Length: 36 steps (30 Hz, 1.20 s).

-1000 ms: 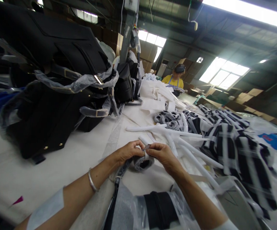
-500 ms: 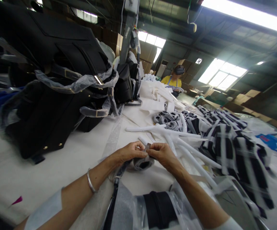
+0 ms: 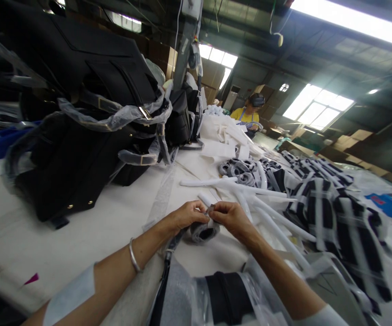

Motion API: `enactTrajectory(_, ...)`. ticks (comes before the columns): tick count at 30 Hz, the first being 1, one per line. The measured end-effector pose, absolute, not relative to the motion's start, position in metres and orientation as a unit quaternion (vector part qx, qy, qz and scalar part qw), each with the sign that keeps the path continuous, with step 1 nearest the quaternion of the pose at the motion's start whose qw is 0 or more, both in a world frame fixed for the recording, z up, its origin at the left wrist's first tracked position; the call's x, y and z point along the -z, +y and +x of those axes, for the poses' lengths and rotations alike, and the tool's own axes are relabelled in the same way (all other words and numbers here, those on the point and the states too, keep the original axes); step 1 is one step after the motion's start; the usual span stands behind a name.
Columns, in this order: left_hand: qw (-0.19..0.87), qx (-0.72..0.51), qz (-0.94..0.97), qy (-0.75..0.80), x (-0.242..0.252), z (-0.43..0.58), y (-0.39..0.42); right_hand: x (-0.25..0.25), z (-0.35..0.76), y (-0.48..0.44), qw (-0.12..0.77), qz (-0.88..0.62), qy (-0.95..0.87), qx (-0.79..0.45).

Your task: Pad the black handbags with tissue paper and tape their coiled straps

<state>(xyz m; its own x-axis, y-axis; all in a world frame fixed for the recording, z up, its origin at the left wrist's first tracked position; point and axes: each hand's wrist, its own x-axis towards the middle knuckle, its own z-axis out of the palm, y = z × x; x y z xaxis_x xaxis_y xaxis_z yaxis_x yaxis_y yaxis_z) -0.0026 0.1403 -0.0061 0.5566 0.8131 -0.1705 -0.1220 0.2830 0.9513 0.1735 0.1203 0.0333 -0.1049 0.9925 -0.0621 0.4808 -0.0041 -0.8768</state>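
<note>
Left hand and right hand both pinch the strip atop the coil, likely to keep it wound; bags sit off leftward, perhaps leaving the hands room.

This is a factory workshop: black bags piled on a worktable, cartons, metal roof.

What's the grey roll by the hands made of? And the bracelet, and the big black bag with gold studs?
Grey roll: perhaps fabric or soft webbing, dull, wound in layers; blurry, so unsure.
Bracelet: probably metal, silvery and shiny.
Black bag: leather or imitation, mostly matt, with smooth panels.
</note>
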Motion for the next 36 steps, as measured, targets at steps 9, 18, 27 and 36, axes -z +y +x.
enactTrajectory(9, 0.749, -0.336, 0.453, 0.348, 0.018, -0.001, 0.145, -0.032, 0.17, 0.113, 0.345, -0.519, -0.755, -0.206)
enactTrajectory(18, 0.748, -0.337, 0.45, 0.352, 0.019, -0.002, 0.146, -0.033, 0.168, 0.109, 0.326, -0.491, -0.788, -0.179)
enactTrajectory(27, 0.731, -0.343, 0.466, 0.362, 0.017, 0.0, 0.143, -0.021, 0.168, 0.114, 0.387, -0.579, -0.649, -0.305)
enactTrajectory(36, 0.733, -0.337, 0.478, 0.349, 0.021, 0.002, 0.143, -0.027, 0.164, 0.112, 0.382, -0.559, -0.702, -0.221)
